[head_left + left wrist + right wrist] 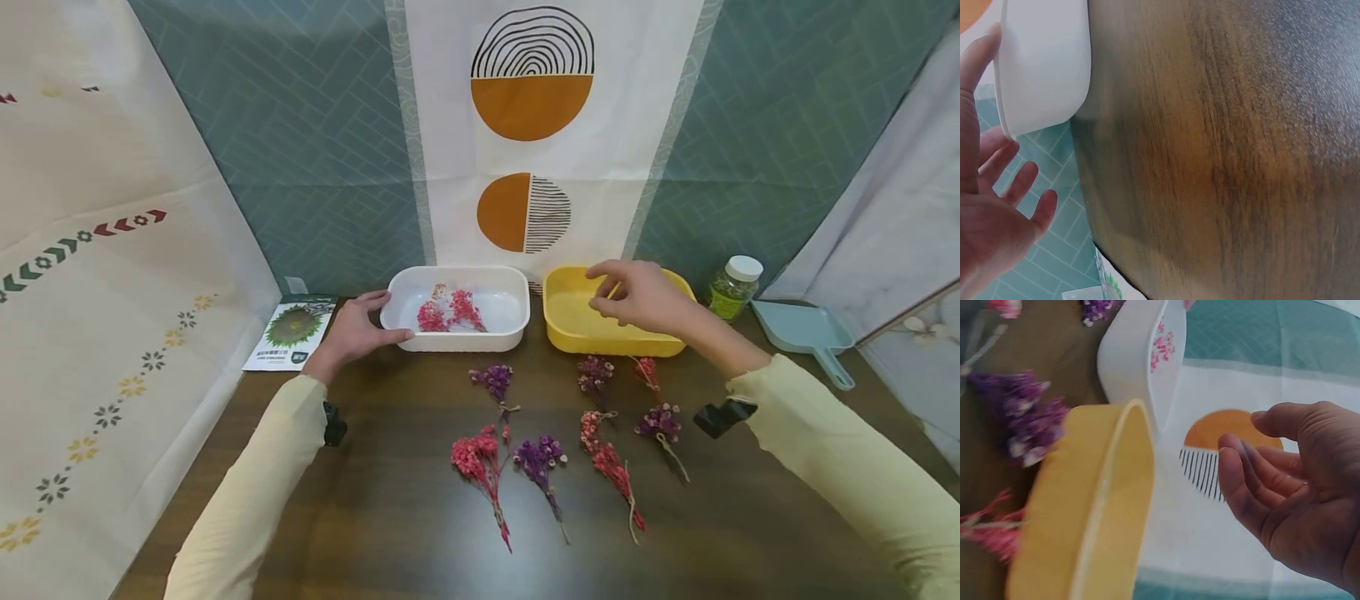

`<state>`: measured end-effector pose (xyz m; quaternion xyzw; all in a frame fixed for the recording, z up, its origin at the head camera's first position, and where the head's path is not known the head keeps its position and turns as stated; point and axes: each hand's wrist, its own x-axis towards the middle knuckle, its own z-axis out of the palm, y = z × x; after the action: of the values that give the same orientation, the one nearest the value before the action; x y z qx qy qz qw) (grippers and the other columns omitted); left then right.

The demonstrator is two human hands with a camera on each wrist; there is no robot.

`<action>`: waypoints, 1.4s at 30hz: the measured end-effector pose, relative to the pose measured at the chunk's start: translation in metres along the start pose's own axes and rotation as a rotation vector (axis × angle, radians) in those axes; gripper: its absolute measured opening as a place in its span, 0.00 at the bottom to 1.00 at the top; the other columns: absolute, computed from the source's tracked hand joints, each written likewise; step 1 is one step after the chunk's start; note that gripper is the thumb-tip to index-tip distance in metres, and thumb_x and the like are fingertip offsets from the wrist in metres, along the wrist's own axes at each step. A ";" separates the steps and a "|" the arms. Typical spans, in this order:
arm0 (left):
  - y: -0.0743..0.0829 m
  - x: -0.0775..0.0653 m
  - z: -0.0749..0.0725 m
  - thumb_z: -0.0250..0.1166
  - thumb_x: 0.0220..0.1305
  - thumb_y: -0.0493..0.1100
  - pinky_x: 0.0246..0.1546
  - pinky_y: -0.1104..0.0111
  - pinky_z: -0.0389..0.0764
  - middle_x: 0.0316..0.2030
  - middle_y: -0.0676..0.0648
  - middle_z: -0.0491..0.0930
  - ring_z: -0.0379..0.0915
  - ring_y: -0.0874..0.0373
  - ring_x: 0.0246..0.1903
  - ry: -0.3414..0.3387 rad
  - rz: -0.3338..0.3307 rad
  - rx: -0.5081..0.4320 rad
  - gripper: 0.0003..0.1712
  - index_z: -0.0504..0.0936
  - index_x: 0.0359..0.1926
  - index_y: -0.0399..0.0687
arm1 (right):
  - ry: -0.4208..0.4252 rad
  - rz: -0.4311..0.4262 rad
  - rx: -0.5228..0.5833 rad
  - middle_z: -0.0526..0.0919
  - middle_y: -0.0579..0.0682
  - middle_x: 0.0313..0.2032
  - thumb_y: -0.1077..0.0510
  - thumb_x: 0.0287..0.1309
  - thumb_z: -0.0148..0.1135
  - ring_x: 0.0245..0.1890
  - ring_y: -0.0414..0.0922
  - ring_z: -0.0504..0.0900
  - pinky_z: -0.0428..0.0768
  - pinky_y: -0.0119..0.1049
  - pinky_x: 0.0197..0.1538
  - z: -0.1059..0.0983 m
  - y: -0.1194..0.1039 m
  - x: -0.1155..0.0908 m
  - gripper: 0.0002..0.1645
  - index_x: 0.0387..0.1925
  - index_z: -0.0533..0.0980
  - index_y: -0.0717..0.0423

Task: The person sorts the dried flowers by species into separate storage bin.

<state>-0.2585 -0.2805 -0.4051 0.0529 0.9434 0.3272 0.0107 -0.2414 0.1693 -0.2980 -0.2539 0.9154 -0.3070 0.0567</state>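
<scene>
My left hand [357, 330] rests against the left end of a white plastic basin [480, 342], its thumb and a finger touching the rim, the other fingers loosely spread. Pink-red dried flowers [450, 313] lie in that basin. Over a yellow basin [615, 342] hovers my right hand [637, 293], thumb and fingers bent but apart; the right wrist view shows nothing between them. On the table in front lie bunches of dried flowers: a purple one [538, 460], a pink-red one [477, 460], a red one [613, 471] and several others, many tied with twine.
A sunflower seed packet [292, 333] lies left of the white basin. Right of the yellow basin stand a white-capped jar [734, 287] and a light blue dustpan [804, 329]. Fabric hangings [322, 158] enclose the dark wooden table [375, 500].
</scene>
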 end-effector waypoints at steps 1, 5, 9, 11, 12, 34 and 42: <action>0.000 0.000 -0.001 0.77 0.51 0.61 0.65 0.44 0.63 0.73 0.37 0.59 0.53 0.39 0.71 0.005 0.000 0.001 0.57 0.64 0.73 0.36 | 0.005 0.014 0.011 0.83 0.60 0.41 0.61 0.65 0.64 0.31 0.53 0.85 0.83 0.40 0.32 -0.002 0.004 -0.009 0.26 0.62 0.72 0.66; 0.001 0.001 -0.001 0.76 0.51 0.61 0.65 0.44 0.63 0.73 0.37 0.60 0.53 0.39 0.71 0.003 0.016 0.005 0.57 0.64 0.73 0.35 | 0.025 0.091 0.047 0.83 0.61 0.41 0.61 0.65 0.65 0.33 0.54 0.85 0.84 0.41 0.30 -0.004 0.025 -0.042 0.26 0.61 0.72 0.68; 0.001 0.001 0.001 0.76 0.51 0.62 0.65 0.45 0.64 0.73 0.38 0.60 0.54 0.39 0.71 -0.001 0.025 0.002 0.57 0.64 0.73 0.35 | 0.032 0.175 0.056 0.83 0.63 0.41 0.60 0.64 0.66 0.28 0.49 0.85 0.85 0.41 0.29 -0.001 0.048 -0.069 0.29 0.61 0.70 0.72; 0.001 0.001 0.001 0.76 0.51 0.62 0.65 0.44 0.64 0.73 0.37 0.60 0.54 0.39 0.71 0.000 0.023 0.003 0.57 0.64 0.72 0.35 | 0.026 0.209 0.075 0.83 0.64 0.40 0.60 0.63 0.66 0.26 0.48 0.84 0.85 0.41 0.29 0.002 0.059 -0.078 0.30 0.60 0.69 0.75; 0.001 0.000 0.001 0.77 0.51 0.62 0.64 0.44 0.64 0.73 0.37 0.60 0.54 0.38 0.71 0.002 0.018 0.003 0.57 0.64 0.73 0.35 | 0.020 0.222 0.091 0.84 0.64 0.39 0.60 0.62 0.67 0.25 0.48 0.84 0.85 0.41 0.29 0.005 0.064 -0.082 0.31 0.60 0.69 0.76; 0.000 -0.001 -0.001 0.77 0.51 0.62 0.66 0.44 0.61 0.72 0.36 0.61 0.53 0.38 0.71 0.008 0.016 0.030 0.56 0.66 0.71 0.33 | -0.108 0.390 0.294 0.79 0.66 0.42 0.57 0.59 0.72 0.38 0.52 0.83 0.86 0.48 0.38 0.045 0.104 -0.087 0.40 0.59 0.63 0.81; 0.001 -0.002 -0.001 0.76 0.51 0.62 0.67 0.44 0.60 0.73 0.37 0.60 0.51 0.38 0.71 0.005 0.005 0.039 0.57 0.65 0.72 0.33 | -0.091 0.413 0.287 0.80 0.64 0.40 0.59 0.57 0.72 0.35 0.50 0.82 0.86 0.47 0.35 0.049 0.107 -0.082 0.38 0.58 0.64 0.81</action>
<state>-0.2566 -0.2802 -0.4037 0.0547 0.9495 0.3088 0.0063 -0.2035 0.2573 -0.4049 -0.0645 0.8915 -0.4038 0.1949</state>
